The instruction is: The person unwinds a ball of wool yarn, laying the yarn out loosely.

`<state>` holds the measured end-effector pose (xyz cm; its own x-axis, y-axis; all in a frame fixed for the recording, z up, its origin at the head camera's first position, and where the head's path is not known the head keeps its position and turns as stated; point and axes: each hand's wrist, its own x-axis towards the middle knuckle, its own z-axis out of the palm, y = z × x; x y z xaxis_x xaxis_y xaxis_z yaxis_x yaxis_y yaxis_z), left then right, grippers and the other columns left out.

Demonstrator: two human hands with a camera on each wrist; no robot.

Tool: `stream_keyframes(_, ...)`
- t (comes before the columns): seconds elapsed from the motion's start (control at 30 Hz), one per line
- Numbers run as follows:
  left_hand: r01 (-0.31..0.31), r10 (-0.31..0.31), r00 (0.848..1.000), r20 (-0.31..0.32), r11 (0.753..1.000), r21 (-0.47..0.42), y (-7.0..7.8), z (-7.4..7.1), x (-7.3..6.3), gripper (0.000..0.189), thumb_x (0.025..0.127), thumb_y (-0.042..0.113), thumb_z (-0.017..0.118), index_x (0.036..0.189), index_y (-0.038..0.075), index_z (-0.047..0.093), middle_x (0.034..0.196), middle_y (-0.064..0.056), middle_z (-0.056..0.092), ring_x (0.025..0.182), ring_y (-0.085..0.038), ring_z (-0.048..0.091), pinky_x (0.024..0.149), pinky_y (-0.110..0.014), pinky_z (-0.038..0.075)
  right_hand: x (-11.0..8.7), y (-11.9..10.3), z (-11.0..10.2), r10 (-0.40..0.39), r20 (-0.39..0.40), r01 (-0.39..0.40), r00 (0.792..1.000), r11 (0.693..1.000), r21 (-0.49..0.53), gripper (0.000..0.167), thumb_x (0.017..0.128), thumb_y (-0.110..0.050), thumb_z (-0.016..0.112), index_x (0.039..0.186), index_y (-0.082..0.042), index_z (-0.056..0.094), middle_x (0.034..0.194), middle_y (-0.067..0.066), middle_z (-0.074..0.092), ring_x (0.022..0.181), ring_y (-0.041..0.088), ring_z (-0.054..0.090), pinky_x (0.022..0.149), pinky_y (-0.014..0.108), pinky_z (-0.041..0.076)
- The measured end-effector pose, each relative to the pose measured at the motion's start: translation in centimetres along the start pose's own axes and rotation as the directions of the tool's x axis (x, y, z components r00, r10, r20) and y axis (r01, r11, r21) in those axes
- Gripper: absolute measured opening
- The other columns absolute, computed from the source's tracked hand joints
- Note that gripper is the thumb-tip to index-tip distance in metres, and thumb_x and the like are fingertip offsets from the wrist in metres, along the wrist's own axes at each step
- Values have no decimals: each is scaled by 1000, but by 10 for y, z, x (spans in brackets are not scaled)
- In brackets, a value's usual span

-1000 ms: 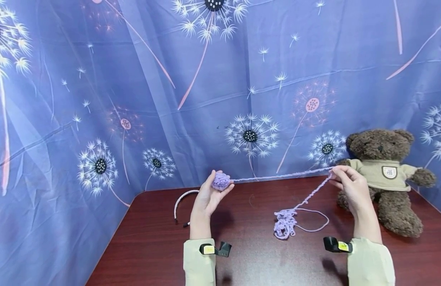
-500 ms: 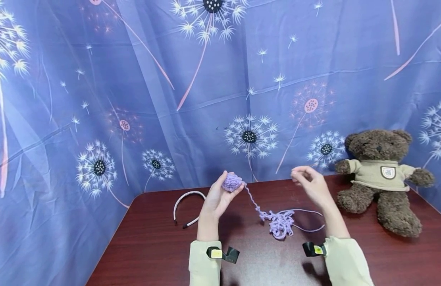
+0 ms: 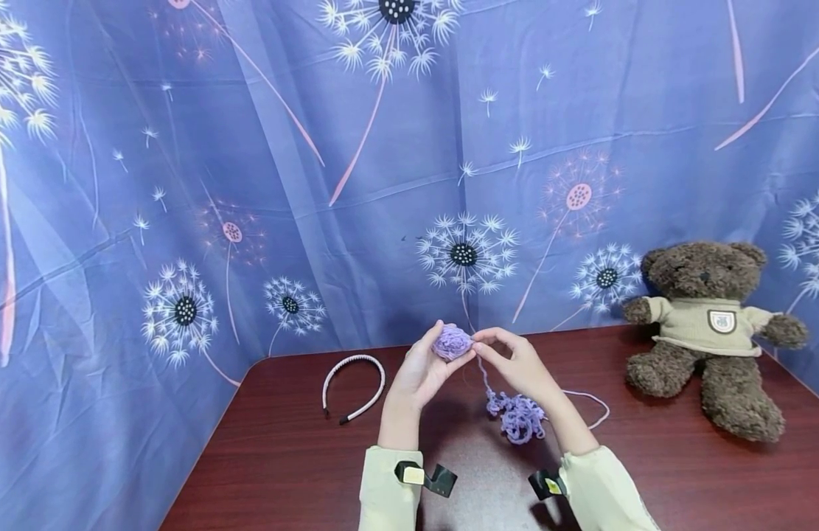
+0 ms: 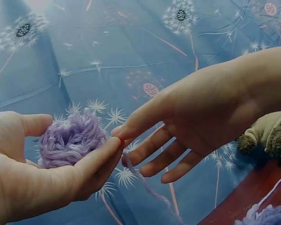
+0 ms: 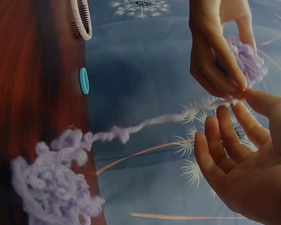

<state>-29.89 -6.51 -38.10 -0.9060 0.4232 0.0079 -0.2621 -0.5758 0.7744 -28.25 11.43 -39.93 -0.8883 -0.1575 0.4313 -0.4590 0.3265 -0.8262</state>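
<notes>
My left hand (image 3: 416, 372) holds a small ball of purple yarn (image 3: 452, 342) above the table, between thumb and fingers. My right hand (image 3: 520, 366) has come up on the ball's right side. Its thumb and forefinger pinch the yarn strand (image 5: 164, 119) right at the left fingertips, while its other fingers are spread in the left wrist view. From there the strand runs down to a loose, tangled heap of the same yarn (image 3: 520, 419) on the table. The right forearm hides part of a long loop trailing from that heap.
A white headband (image 3: 382, 376) lies on the dark red table (image 3: 283, 472), left of the hands. A brown teddy bear (image 3: 708, 332) in a beige shirt sits at the right. The right wrist view shows a teal ring (image 5: 84, 81) near the table edge. A blue dandelion-print curtain (image 3: 382, 258) hangs behind.
The right hand let go of the stretched strand, moved left and now pinches it beside the ball. The left hand moved slightly right with the ball. The strand slackened and hangs down.
</notes>
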Motion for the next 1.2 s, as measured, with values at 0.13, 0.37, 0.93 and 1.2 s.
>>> stream_keyframes(0.13, 3, -3, 1000, 0, 1000, 5, -2, 1, 1, 41, 106, 22, 32, 136, -6, 28, 117, -12, 45, 110, -20, 55, 118, -52, 27, 0, 0, 1, 6, 5, -6, 1000, 1000, -10, 19, 94, -15, 61, 108, -3, 67, 91, 14, 68, 74, 2, 57, 72, 22, 48)
stream_keyframes(0.37, 11, -11, 1000, 22, 999, 34, -3, 2, 1, 24, 106, 20, 32, 119, 1, 40, 110, -10, 49, 99, -16, 61, 116, -60, 25, 0, 3, 1, -10, 49, 9, 999, 1000, 17, 13, 94, -12, 62, 100, -1, 65, 80, 10, 64, 65, 10, 56, 65, 22, 47)
stream_keyframes(0.93, -61, 70, 996, -58, 989, 133, 3, -14, -3, 16, 104, 16, 40, 106, 16, 56, 102, -6, 57, 84, -25, 68, 94, -48, 54, 1, 3, -24, 54, -57, -52, 997, 998, 33, 17, 93, -12, 62, 100, 3, 68, 75, -13, 62, 68, -1, 54, 63, 18, 45)
stream_keyframes(1.2, -110, 140, 975, -171, 978, 175, 14, -28, -11, 17, 101, 10, 45, 97, 19, 59, 93, -3, 62, 82, -22, 69, 92, -48, 56, 1, 10, -35, 85, -82, -86, 993, 996, -4, 22, 94, -15, 62, 104, 4, 67, 73, -20, 60, 69, 1, 55, 64, 18, 46)
